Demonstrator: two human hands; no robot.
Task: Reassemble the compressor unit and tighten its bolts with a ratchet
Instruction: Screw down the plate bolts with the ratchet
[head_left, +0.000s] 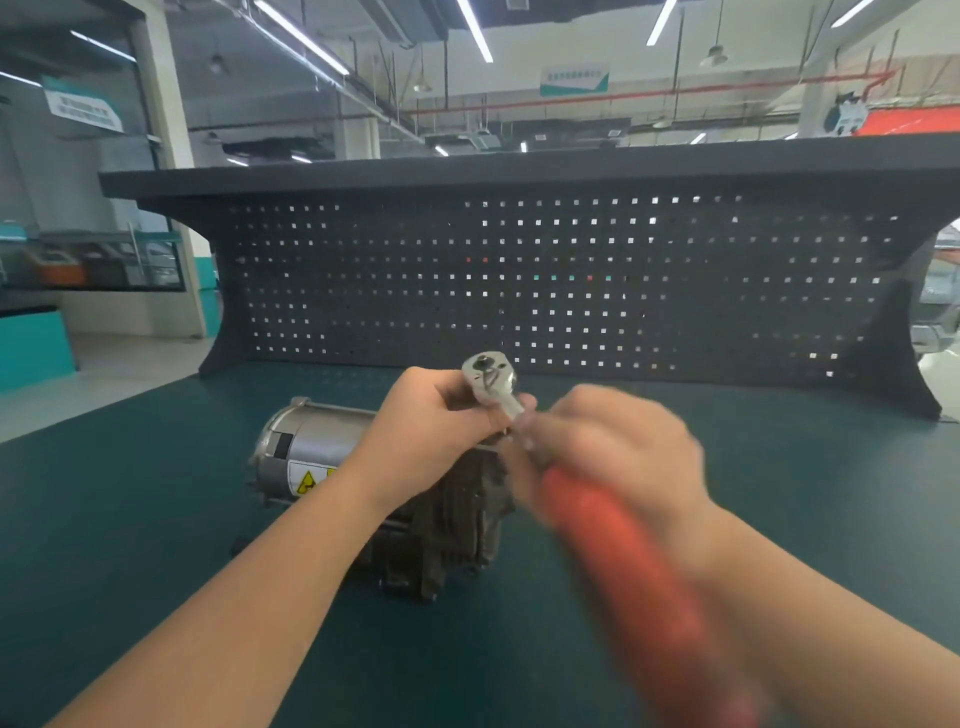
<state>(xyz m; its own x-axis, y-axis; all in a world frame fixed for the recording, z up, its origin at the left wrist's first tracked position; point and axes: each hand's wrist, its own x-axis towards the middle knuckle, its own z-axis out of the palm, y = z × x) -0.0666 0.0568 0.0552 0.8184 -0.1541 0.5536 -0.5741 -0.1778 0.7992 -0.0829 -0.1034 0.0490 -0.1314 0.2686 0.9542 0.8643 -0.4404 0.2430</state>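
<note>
The compressor unit (332, 462) lies on its side on the green bench, a silver cylinder with a yellow warning label at the left and a dark finned block at the right. Above the block I hold a ratchet (491, 382) with a silver head and an orange handle (639, 566). My left hand (436, 415) grips the ratchet just below its head. My right hand (618, 441), blurred by motion, is wrapped around the top of the orange handle. The socket end and the bolts are hidden behind my hands.
The green bench top (130, 519) stretches to both sides of the compressor. A dark pegboard back panel (571, 280) with a shelf on top stands at the far edge. A workshop hall lies beyond.
</note>
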